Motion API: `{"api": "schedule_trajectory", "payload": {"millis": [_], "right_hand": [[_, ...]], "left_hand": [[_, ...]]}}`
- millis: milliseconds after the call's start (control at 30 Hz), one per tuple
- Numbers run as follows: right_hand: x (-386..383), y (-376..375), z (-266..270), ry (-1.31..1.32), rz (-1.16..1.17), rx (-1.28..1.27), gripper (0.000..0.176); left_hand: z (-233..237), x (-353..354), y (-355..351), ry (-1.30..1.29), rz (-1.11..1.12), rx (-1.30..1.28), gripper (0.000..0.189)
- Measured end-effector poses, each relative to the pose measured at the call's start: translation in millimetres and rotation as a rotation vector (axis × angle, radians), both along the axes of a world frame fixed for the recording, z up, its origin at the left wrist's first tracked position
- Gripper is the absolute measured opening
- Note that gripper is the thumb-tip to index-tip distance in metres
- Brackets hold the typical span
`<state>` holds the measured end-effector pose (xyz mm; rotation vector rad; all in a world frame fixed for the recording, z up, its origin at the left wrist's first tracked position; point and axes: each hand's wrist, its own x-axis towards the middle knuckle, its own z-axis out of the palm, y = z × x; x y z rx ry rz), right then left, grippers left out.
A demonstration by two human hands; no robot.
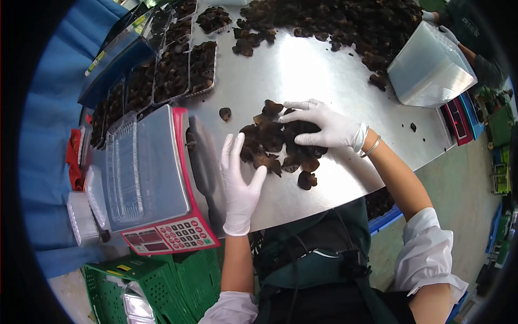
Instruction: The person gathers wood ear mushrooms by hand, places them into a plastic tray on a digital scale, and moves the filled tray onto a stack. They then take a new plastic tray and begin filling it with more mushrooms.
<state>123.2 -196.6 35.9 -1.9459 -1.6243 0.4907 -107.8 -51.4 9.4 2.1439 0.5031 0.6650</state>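
Note:
A small heap of dark brown wood ear mushrooms [268, 136] lies on the steel table [291, 202] in front of me. My left hand [239, 186], in a white glove, touches the heap's left edge with its fingers stretched out. From the right, my gloved right hand [329, 127] rests over the heap with its fingers spread, hiding part of it. One loose piece [225, 114] lies left of the heap, and another [307, 180] below it. To my left stands a red-edged scale [162, 162] with a clear plastic tray [123, 167] on its plate.
Clear trays filled with mushrooms [202, 67] stand at the back left. A large mushroom pile [329, 21] covers the far side. At right are a stack of clear trays [431, 67], a second scale [458, 121] and another person's gloved hand [449, 35]. Green crates [145, 286] stand below left.

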Motion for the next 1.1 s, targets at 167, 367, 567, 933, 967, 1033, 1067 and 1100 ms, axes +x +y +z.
{"api": "schedule_trajectory", "payload": {"millis": [167, 367, 567, 933, 967, 1033, 1067, 1100], "right_hand": [[20, -6, 11, 0.227, -0.19, 0.08, 0.028], [13, 6, 10, 0.221, -0.191, 0.214, 0.023], [-15, 61, -5, 0.036, -0.017, 0.467, 0.019], [-64, 15, -6, -0.094, -0.009, 0.205, 0.041], [-62, 8, -5, 0.224, -0.098, 0.253, 0.044], [-70, -15, 21, 0.635, -0.268, 0.142, 0.051], [-73, -21, 19, 0.858, -0.269, 0.266, 0.053], [-76, -26, 19, 1.077, -0.265, 0.395, 0.055]], "left_hand": [[65, -39, -6, -0.028, 0.042, 0.126, 0.049], [117, -103, 60, 0.261, 0.624, 0.584, 0.047], [103, -124, 72, 0.574, 0.484, 0.453, 0.054], [90, -62, -23, -0.014, 0.096, 0.362, 0.041], [77, -56, -29, -0.046, 0.048, 0.304, 0.042], [49, -41, -37, -0.095, 0.027, 0.088, 0.04], [36, -35, -39, -0.118, 0.009, -0.01, 0.039], [26, -29, -39, -0.126, -0.011, -0.015, 0.039]]}}
